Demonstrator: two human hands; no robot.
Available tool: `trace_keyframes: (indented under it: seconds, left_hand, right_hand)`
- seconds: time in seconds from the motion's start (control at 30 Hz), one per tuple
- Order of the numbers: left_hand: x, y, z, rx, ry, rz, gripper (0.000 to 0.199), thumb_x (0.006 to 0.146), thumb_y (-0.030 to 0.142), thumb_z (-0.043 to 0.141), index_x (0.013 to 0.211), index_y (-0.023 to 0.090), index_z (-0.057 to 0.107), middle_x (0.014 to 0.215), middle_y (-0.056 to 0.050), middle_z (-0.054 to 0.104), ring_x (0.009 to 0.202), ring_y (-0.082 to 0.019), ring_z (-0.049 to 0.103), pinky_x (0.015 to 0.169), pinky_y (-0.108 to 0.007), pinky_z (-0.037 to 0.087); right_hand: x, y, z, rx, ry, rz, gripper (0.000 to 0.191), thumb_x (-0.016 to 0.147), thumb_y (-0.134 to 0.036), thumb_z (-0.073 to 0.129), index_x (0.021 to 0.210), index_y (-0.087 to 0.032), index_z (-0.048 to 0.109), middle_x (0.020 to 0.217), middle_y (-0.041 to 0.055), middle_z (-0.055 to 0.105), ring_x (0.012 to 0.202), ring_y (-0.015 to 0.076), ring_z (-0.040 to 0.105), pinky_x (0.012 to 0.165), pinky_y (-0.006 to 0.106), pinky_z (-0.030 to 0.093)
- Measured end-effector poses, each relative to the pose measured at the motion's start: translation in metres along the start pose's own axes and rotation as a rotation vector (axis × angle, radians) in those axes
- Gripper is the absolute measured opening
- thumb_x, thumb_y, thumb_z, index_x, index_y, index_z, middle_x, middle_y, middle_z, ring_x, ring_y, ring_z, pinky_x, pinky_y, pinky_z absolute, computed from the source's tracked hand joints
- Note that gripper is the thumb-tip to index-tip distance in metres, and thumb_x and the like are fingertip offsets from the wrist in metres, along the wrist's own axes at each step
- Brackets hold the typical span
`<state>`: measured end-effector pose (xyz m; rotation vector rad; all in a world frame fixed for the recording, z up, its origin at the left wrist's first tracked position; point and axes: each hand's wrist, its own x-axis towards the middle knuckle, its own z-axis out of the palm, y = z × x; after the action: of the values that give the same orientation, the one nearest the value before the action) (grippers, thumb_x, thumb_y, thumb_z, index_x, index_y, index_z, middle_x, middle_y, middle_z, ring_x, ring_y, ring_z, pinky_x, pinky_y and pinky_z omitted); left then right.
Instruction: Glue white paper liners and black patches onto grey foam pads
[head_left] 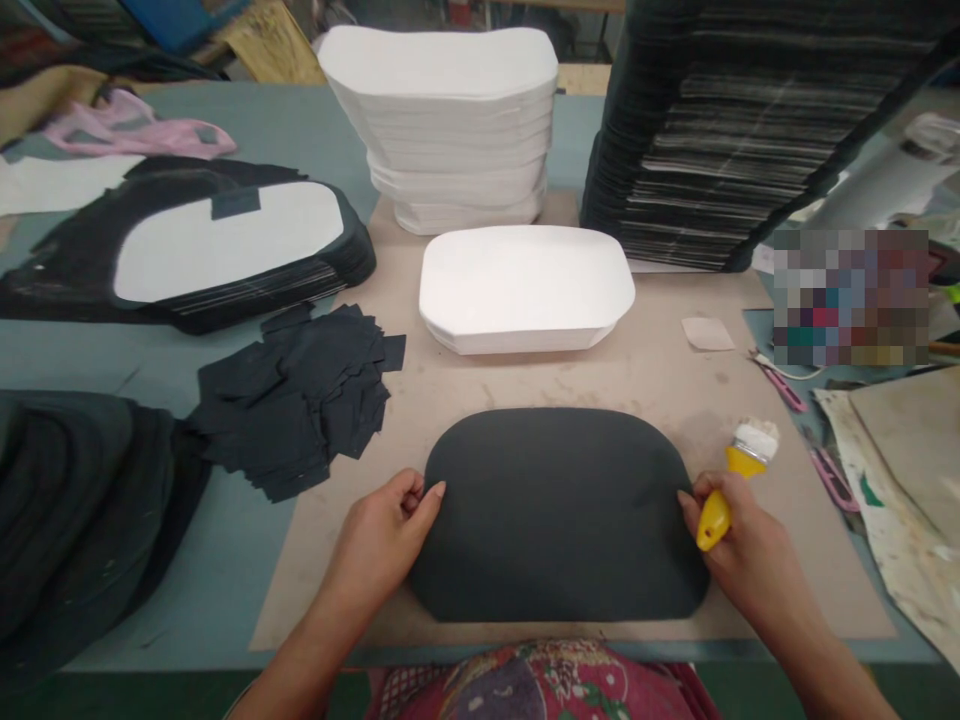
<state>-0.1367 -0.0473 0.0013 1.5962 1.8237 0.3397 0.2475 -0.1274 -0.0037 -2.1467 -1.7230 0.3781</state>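
Observation:
In front of me lies a black panel with rounded upper corners, flat on a brown board. My left hand pinches its left edge between thumb and fingers. At the opposite edge, my right hand grips the panel's rim and also holds a paintbrush with a yellow handle. White stuff coats the brush's bristles, which point away from me. Beyond the panel sits a short stack of white panels. Left of my hands is a loose heap of small black pieces.
A tall white stack and a taller black stack stand at the back. At left are black panels topped with a white one and a dark pile. Pink cutters lie at right by a stained cloth.

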Motion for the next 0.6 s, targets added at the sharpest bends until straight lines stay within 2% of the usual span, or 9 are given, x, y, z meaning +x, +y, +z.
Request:
trace_keyframes:
  seconds: [0.1, 0.17, 0.23, 0.27, 0.33, 0.47, 0.53, 0.6]
  left_hand:
    - [-0.006, -0.001, -0.003, -0.060, 0.090, -0.008, 0.034, 0.085, 0.055, 0.062, 0.084, 0.021, 0.058, 0.066, 0.001, 0.060, 0.062, -0.018, 0.059, 0.061, -0.029, 0.045]
    - [-0.014, 0.002, -0.005, -0.253, 0.156, -0.029, 0.045, 0.083, 0.056, 0.066, 0.108, 0.019, 0.062, 0.097, -0.008, 0.073, 0.088, -0.024, 0.070, 0.078, -0.035, 0.056]
    - [-0.023, 0.008, -0.007, -0.487, 0.149, -0.056, 0.058, 0.085, 0.057, 0.065, 0.126, 0.018, 0.060, 0.127, -0.016, 0.068, 0.118, -0.029, 0.067, 0.099, -0.042, 0.055]
    - [-0.028, 0.011, -0.008, -0.574, 0.121, -0.073, 0.060, 0.087, 0.058, 0.064, 0.131, 0.018, 0.059, 0.136, -0.017, 0.065, 0.127, -0.030, 0.062, 0.106, -0.044, 0.052]
    - [-0.034, 0.018, -0.008, -0.668, 0.068, -0.104, 0.062, 0.089, 0.060, 0.062, 0.136, 0.020, 0.058, 0.143, -0.017, 0.061, 0.135, -0.031, 0.056, 0.114, -0.048, 0.046]
    - [-0.036, 0.019, -0.007, -0.675, 0.050, -0.119, 0.067, 0.088, 0.064, 0.063, 0.138, 0.020, 0.058, 0.145, -0.017, 0.059, 0.138, -0.033, 0.053, 0.119, -0.051, 0.040]
    - [-0.033, 0.012, -0.008, -0.668, 0.042, -0.108, 0.068, 0.087, 0.066, 0.064, 0.137, 0.020, 0.059, 0.144, -0.017, 0.060, 0.137, -0.033, 0.054, 0.119, -0.052, 0.041]
    - [-0.028, 0.004, -0.013, -0.655, 0.057, -0.074, 0.066, 0.086, 0.065, 0.066, 0.134, 0.021, 0.062, 0.140, -0.016, 0.063, 0.133, -0.034, 0.058, 0.116, -0.053, 0.044]
  right_hand:
    - [-0.002, -0.003, -0.004, -0.114, 0.018, 0.042, 0.027, 0.094, -0.053, 0.052, 0.099, -0.027, 0.051, 0.082, 0.0054, 0.070, 0.068, 0.0274, 0.071, 0.058, 0.034, 0.049]
    - [-0.007, -0.007, -0.007, -0.099, 0.054, 0.084, 0.030, 0.093, -0.056, 0.053, 0.101, -0.027, 0.050, 0.097, 0.0082, 0.074, 0.082, 0.0302, 0.074, 0.064, 0.037, 0.054]
    - [-0.013, -0.013, -0.011, 0.015, 0.074, 0.089, 0.029, 0.094, -0.055, 0.054, 0.102, -0.027, 0.048, 0.118, 0.0109, 0.073, 0.101, 0.0299, 0.074, 0.074, 0.037, 0.059]
    - [-0.016, -0.016, -0.012, 0.069, 0.069, 0.087, 0.028, 0.094, -0.053, 0.054, 0.101, -0.027, 0.047, 0.126, 0.0117, 0.071, 0.108, 0.0290, 0.073, 0.077, 0.036, 0.060]
    - [-0.022, -0.023, -0.012, 0.125, 0.040, 0.095, 0.025, 0.095, -0.051, 0.055, 0.099, -0.028, 0.046, 0.134, 0.0129, 0.068, 0.113, 0.0282, 0.071, 0.078, 0.034, 0.061]
    - [-0.025, -0.034, -0.007, 0.156, 0.023, 0.121, 0.023, 0.095, -0.048, 0.056, 0.098, -0.028, 0.045, 0.139, 0.0137, 0.064, 0.120, 0.0292, 0.068, 0.081, 0.034, 0.061]
    - [-0.025, -0.035, -0.009, 0.175, 0.013, 0.112, 0.023, 0.096, -0.049, 0.055, 0.096, -0.028, 0.046, 0.137, 0.0139, 0.066, 0.121, 0.0291, 0.067, 0.082, 0.034, 0.060]
    - [-0.026, -0.032, -0.019, 0.176, 0.008, 0.126, 0.023, 0.099, -0.050, 0.051, 0.097, -0.027, 0.051, 0.126, 0.0121, 0.072, 0.111, 0.0278, 0.072, 0.079, 0.033, 0.060]
